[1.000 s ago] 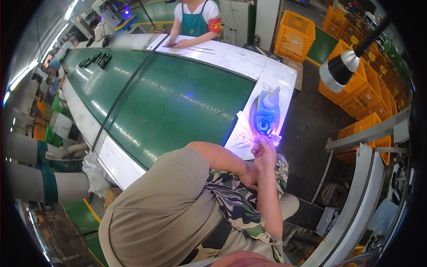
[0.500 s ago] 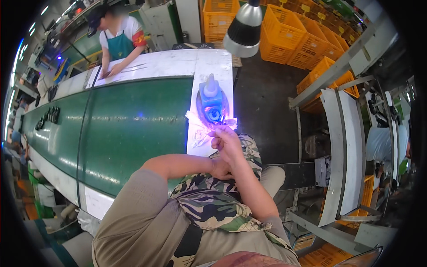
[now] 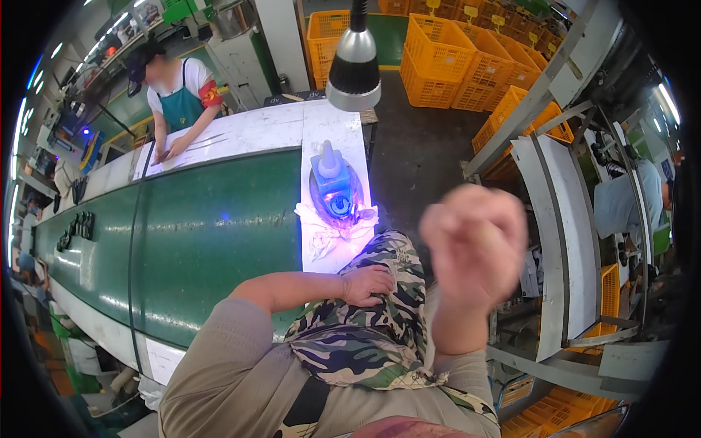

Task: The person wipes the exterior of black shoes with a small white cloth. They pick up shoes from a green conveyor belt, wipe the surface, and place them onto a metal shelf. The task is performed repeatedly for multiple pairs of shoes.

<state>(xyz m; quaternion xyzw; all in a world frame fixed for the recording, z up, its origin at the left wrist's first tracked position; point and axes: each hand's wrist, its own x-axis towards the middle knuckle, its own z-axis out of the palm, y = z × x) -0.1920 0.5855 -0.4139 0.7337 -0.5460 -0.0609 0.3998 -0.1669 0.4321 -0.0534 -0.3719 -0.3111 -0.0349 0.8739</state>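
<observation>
My left hand [image 3: 369,285] lies fairly flat on the camouflage apron [image 3: 349,347] over my lap, fingers apart and nothing in them. Raised to the right, close to the camera, my right hand [image 3: 478,241] is blurred, with its fingers curled together. Whatever it may pinch is hidden. Beyond the left hand, a bottle with a white cone-shaped nozzle [image 3: 330,162] stands by a blue holder [image 3: 339,197] with a round opening. Purple-blue light falls on them. A crumpled white cloth [image 3: 318,237] lies just nearer, on the white worktop [image 3: 332,125].
A lamp [image 3: 353,84] hangs above the worktop's far end. The green conveyor belt [image 3: 219,241] runs left, with black parts [image 3: 77,231] on it. Across it a person [image 3: 180,95] in a green apron works. Orange crates [image 3: 438,62] stand behind; a metal frame [image 3: 548,241] is at right.
My right hand has left the spot by the blue holder and risen rightward toward the camera. My left hand has come off the right forearm onto the apron. The view has shifted slightly.
</observation>
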